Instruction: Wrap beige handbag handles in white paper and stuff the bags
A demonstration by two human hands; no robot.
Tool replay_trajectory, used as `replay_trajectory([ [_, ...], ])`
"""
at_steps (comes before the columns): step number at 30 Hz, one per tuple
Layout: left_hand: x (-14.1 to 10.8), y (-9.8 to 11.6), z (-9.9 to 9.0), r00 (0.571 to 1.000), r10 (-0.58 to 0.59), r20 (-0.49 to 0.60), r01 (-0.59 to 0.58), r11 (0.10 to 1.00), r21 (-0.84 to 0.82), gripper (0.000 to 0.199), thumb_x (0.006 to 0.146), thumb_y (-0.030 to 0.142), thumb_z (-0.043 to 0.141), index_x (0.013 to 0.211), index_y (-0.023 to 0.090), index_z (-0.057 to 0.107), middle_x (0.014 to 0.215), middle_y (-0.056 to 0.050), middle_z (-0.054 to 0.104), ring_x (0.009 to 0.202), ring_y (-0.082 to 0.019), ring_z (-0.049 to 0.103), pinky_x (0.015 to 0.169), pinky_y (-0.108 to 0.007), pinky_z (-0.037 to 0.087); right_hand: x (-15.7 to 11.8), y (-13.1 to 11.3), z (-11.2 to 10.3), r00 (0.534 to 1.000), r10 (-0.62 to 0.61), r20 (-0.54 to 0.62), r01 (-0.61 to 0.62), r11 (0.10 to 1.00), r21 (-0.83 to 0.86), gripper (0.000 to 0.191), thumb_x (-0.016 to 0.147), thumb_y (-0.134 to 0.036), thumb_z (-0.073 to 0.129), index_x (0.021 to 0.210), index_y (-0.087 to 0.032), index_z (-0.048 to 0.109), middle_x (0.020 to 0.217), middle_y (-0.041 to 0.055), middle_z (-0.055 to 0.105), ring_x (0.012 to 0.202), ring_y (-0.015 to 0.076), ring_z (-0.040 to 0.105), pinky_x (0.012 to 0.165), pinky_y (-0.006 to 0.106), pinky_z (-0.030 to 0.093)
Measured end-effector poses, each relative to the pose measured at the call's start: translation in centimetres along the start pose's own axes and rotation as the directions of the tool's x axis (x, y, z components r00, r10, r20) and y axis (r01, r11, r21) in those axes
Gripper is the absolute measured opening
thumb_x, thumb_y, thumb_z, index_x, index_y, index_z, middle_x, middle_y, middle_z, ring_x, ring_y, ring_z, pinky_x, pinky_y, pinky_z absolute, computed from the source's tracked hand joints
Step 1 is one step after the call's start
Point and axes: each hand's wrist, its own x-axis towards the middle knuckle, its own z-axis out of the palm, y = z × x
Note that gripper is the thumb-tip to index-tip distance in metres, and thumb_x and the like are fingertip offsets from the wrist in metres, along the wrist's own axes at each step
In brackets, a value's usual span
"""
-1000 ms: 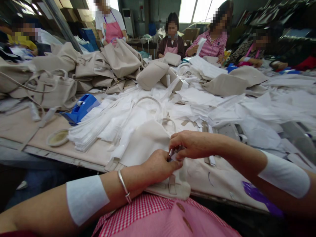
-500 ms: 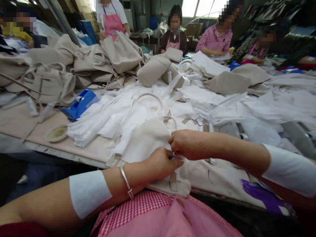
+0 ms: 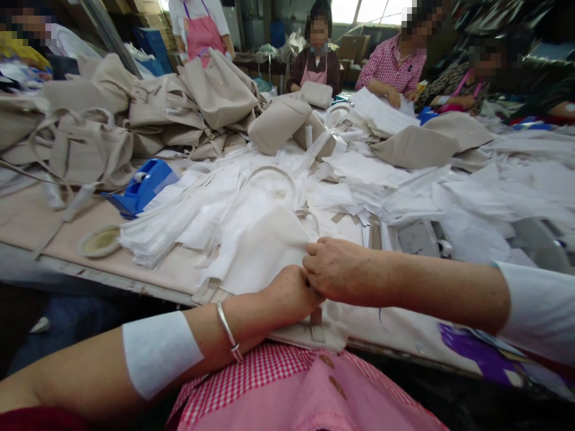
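Observation:
An off-white handbag (image 3: 269, 245) lies at the table's front edge, against my apron, its handle and a buckled strap tab (image 3: 317, 331) showing. My left hand (image 3: 294, 293) is closed on the bag's near side, thumb and fingers curled in. Right up against it, my right hand (image 3: 339, 269) pinches at the same spot on the bag, fingers bent. The small part between my fingertips is hidden by the hands. Thin white wrapping sheets (image 3: 229, 239) lie beneath and beside the bag.
A blue tape dispenser (image 3: 146, 188) and a round shallow dish (image 3: 99, 240) stand at the left. Grey tape dispensers (image 3: 422, 238) sit at the right. Beige handbags (image 3: 90, 146) are heaped at the back left. Co-workers (image 3: 314, 60) work across the table.
My right hand has shifted slightly left and down, closing in over the left fingertips. The left thumb, visible before, is now mostly covered. The bag stays in place.

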Motion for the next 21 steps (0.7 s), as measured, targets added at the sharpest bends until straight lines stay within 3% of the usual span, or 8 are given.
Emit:
replay_trajectory([
  [4,-0.7,0.3,-0.4,0.996,-0.083,-0.014,0.077,0.964,-0.253,0.029,0.077,0.031,0.053,0.058,0.014,0.065,0.059,-0.004,0.066,0.053,-0.013,0.053,0.048,-0.024,0.037,-1.6,-1.1,0.9,0.973,0.108,-0.205,-0.122,0.991,-0.057,0.015,0.084,-0.015,0.061,0.070,-0.015,0.065,0.068,0.0076,0.060,0.067,0.0214,0.049,0.054,0.033,0.029],
  [8,-0.9,0.2,-0.4,0.996,-0.085,-0.043,0.067,0.946,-0.317,0.032,0.078,0.037,0.051,0.058,0.014,0.063,0.056,-0.001,0.061,0.051,-0.011,0.047,0.048,-0.023,0.034,-3.1,-2.1,2.8,0.891,0.200,-0.408,-0.207,0.978,0.027,0.018,0.085,-0.009,0.054,0.070,-0.014,0.063,0.069,0.0085,0.057,0.067,0.0206,0.044,0.059,0.034,0.034],
  [11,-1.0,0.2,-0.5,0.997,-0.070,-0.033,0.055,0.941,-0.334,0.032,0.079,0.038,0.051,0.061,0.015,0.061,0.056,0.001,0.056,0.051,-0.010,0.043,0.049,-0.023,0.033,-3.9,-2.7,4.4,0.832,0.256,-0.492,-0.209,0.966,0.149,0.022,0.089,-0.005,0.045,0.080,-0.011,0.065,0.078,0.0103,0.057,0.070,0.0205,0.043,0.065,0.035,0.040],
  [16,-1.4,0.4,-1.0,0.998,-0.044,0.039,0.056,0.912,-0.406,0.026,0.079,0.036,0.051,0.069,0.015,0.062,0.062,0.002,0.056,0.057,-0.012,0.046,0.053,-0.023,0.036,-5.0,-4.0,7.4,0.721,0.300,-0.625,-0.193,0.953,0.234,0.030,0.091,-0.006,0.044,0.117,-0.002,0.058,0.097,0.0164,0.059,0.086,0.0239,0.049,0.075,0.038,0.048],
  [21,-1.6,0.8,-1.6,0.989,-0.146,0.011,0.131,0.851,-0.509,0.027,0.076,0.035,0.056,0.058,0.016,0.057,0.056,0.002,0.050,0.056,-0.012,0.041,0.053,-0.023,0.035,-5.1,-5.0,9.6,0.621,0.319,-0.716,-0.208,0.948,0.241,0.037,0.089,-0.003,0.049,0.125,0.000,0.053,0.108,0.0196,0.059,0.097,0.0280,0.050,0.084,0.044,0.050],
])
